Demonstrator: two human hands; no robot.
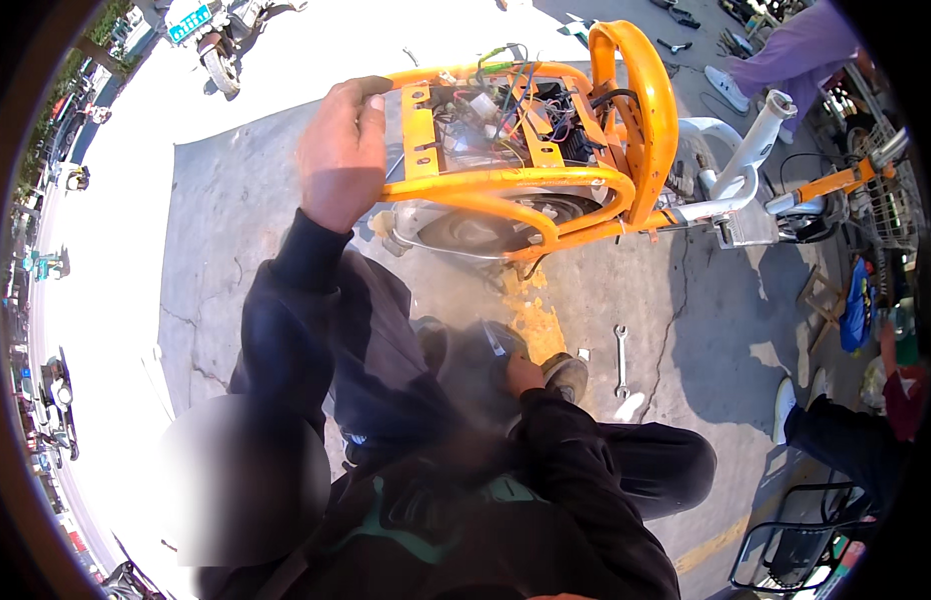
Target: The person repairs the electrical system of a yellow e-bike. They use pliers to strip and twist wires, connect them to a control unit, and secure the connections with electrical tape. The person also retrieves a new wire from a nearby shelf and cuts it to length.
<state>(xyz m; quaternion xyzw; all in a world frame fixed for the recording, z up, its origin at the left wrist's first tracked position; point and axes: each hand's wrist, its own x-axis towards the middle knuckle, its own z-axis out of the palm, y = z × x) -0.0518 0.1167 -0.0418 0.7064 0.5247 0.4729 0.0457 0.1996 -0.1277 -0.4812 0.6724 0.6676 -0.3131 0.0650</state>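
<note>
My left hand [341, 155] is closed on the rear end of an orange tubular bike frame [466, 185]. Its fingers reach over the end bar. Coloured wires [491, 105] and connectors lie loose between the frame's cross plates. Under the frame, the rear wheel [476, 232] is partly hidden by the tubes. Low between my legs, my right hand [524, 375] is closed beside my shoe [566, 376]. A thin, pale, shiny piece [495, 340] shows near its fingers; what the hand holds is too blurred to make out.
A wrench [622, 362] lies on the concrete right of my shoe. The bike's white front tube [751, 150] extends right. Another person's purple trouser leg [796, 50] is at upper right; a seated person's dark leg [836, 445] is at lower right. A scooter [221, 50] stands upper left.
</note>
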